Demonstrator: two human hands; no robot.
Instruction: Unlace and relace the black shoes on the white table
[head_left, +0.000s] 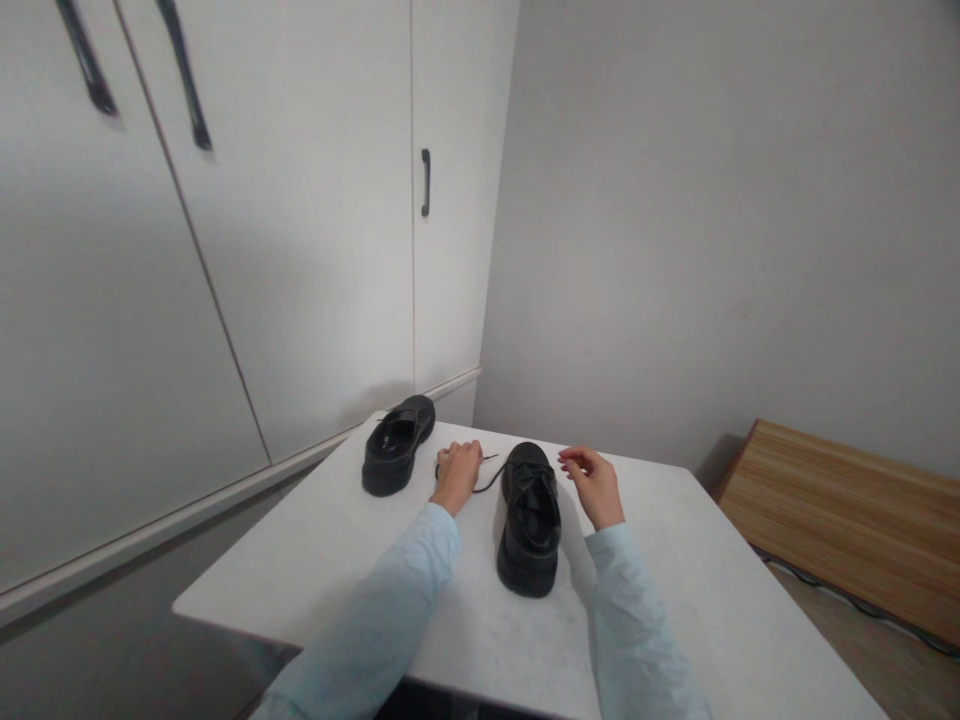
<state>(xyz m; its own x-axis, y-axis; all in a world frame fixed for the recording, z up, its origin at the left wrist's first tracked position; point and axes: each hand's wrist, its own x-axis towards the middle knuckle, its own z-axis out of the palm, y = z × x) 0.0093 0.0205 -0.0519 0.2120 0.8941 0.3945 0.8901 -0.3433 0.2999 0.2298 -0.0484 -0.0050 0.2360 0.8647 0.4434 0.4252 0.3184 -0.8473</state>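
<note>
A black lace-up shoe [527,560] stands on the white table [675,590] between my hands, its toe pointing away from me. From its front a dark shoelace [491,484] runs left to my left hand [459,474], whose fingers are closed on it low over the tabletop. A loose tip of lace sticks out past the fingers. On the shoe's other side, my right hand [594,484] is raised close to the toe, thumb and fingers drawn together; anything between them is too small to tell. A second black shoe [390,478] stands farther left.
White cabinet doors [315,250] with dark handles rise behind the table on the left. A plain grey wall [675,250] stands beyond it. To the right is a wood-grain panel [847,520], with a dark cable [847,598] along its lower edge.
</note>
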